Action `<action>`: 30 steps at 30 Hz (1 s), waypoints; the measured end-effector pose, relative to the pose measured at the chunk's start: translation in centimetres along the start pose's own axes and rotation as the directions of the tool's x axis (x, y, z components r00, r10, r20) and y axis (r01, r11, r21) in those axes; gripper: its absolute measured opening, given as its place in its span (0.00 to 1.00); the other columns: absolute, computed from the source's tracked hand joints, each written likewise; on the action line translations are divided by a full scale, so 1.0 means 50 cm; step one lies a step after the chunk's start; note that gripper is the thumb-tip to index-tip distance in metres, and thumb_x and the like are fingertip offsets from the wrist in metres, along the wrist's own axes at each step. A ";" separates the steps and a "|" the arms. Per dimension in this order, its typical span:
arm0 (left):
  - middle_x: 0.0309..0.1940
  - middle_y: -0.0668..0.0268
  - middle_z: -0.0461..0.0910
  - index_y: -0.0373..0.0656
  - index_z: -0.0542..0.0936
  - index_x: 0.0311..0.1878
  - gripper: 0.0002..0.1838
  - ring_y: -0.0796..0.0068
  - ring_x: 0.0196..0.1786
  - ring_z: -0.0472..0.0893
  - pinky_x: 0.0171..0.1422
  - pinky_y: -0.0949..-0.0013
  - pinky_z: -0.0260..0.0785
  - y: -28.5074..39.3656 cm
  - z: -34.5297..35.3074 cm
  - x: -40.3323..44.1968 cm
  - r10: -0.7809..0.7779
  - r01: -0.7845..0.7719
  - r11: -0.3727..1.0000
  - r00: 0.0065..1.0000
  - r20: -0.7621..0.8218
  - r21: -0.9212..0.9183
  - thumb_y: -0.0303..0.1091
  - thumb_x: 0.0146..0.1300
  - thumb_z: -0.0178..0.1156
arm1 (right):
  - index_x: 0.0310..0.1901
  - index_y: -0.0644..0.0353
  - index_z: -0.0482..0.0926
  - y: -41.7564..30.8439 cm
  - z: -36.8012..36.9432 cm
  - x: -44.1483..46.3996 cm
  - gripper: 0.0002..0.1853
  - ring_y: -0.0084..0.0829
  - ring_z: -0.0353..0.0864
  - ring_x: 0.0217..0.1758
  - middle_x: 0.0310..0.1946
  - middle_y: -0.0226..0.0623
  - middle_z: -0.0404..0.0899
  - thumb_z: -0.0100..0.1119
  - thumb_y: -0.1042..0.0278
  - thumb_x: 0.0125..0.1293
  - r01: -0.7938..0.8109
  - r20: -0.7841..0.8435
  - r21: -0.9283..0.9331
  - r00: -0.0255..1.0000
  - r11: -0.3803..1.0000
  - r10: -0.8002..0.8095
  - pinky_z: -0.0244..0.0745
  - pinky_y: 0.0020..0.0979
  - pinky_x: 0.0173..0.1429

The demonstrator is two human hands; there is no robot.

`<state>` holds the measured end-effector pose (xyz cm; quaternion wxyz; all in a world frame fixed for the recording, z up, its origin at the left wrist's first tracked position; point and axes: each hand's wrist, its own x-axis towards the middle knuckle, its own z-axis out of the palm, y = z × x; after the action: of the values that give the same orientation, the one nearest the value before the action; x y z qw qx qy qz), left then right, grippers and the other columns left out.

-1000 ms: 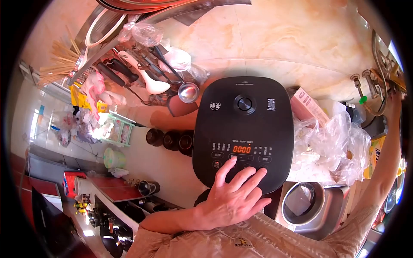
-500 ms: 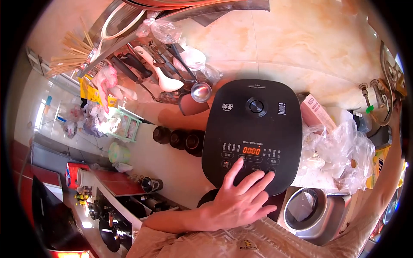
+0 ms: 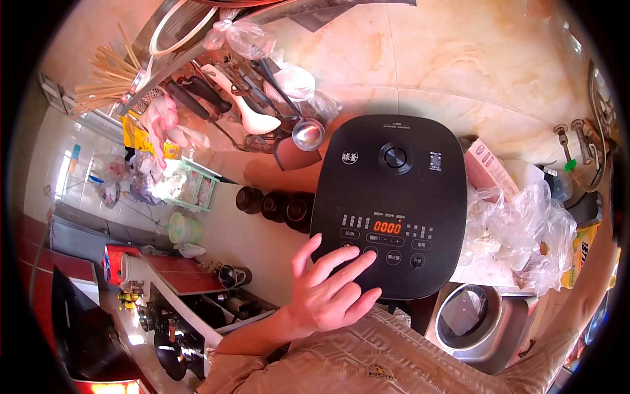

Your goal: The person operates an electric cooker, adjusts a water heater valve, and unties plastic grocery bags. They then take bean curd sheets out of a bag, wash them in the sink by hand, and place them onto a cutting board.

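Observation:
A black rice cooker [image 3: 390,190] with its lid down is in the middle of the view. Red zeros glow on its display [image 3: 387,227] above rows of round and oval buttons. My left hand [image 3: 331,289] lies palm down over the front left of its control panel, fingers spread and nothing held. Two fingertips rest on or just over the lower left buttons and hide part of them. At the right edge my right forearm [image 3: 587,289] reaches up and away, its hand lost in the dark rim.
Right of the cooker lie clear plastic bags [image 3: 518,230] and a pink box [image 3: 489,167]. A round metal pot [image 3: 467,318] sits in the sink [image 3: 515,328]. Dark brown jars [image 3: 274,206] stand to the left. Ladles and spatulas [image 3: 262,118] hang on the wall rack beyond.
My left hand has slid left along the control panel, uncovering the lower right buttons. The view has shifted slightly, and the display still shows zeros.

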<state>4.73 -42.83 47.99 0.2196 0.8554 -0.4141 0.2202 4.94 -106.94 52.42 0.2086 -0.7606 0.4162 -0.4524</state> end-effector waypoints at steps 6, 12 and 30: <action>0.39 0.64 0.85 0.46 0.65 0.10 0.22 0.67 0.45 0.79 0.70 0.47 0.51 -0.003 0.015 0.012 -0.004 0.006 0.999 0.998 0.055 -0.037 0.38 0.49 0.68 | 0.41 0.61 0.81 -0.001 -0.003 -0.011 0.14 0.38 0.81 0.42 0.38 0.45 0.81 0.53 0.61 0.61 0.001 -0.003 0.001 1.000 1.000 -0.001 0.77 0.39 0.47; 0.39 0.64 0.85 0.46 0.67 0.11 0.22 0.67 0.47 0.79 0.70 0.45 0.50 0.005 0.009 0.018 0.007 -0.006 1.000 0.997 0.074 -0.016 0.40 0.50 0.68 | 0.42 0.61 0.81 -0.004 0.000 -0.019 0.14 0.38 0.81 0.42 0.38 0.45 0.81 0.53 0.61 0.61 0.006 -0.002 0.012 1.000 1.000 -0.006 0.77 0.39 0.47; 0.43 0.63 0.83 0.46 0.68 0.14 0.22 0.68 0.48 0.79 0.68 0.41 0.53 0.046 0.035 0.060 0.159 -0.134 0.977 0.977 0.145 -0.166 0.46 0.52 0.68 | 0.44 0.62 0.80 0.029 0.003 -0.012 0.15 0.37 0.80 0.44 0.40 0.46 0.81 0.54 0.61 0.60 0.037 -0.029 0.002 0.999 0.999 -0.037 0.76 0.39 0.49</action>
<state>4.88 -46.94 48.69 0.2355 0.8174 -0.5082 0.1347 4.28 -107.28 51.02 0.1951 -0.7614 0.4043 -0.4676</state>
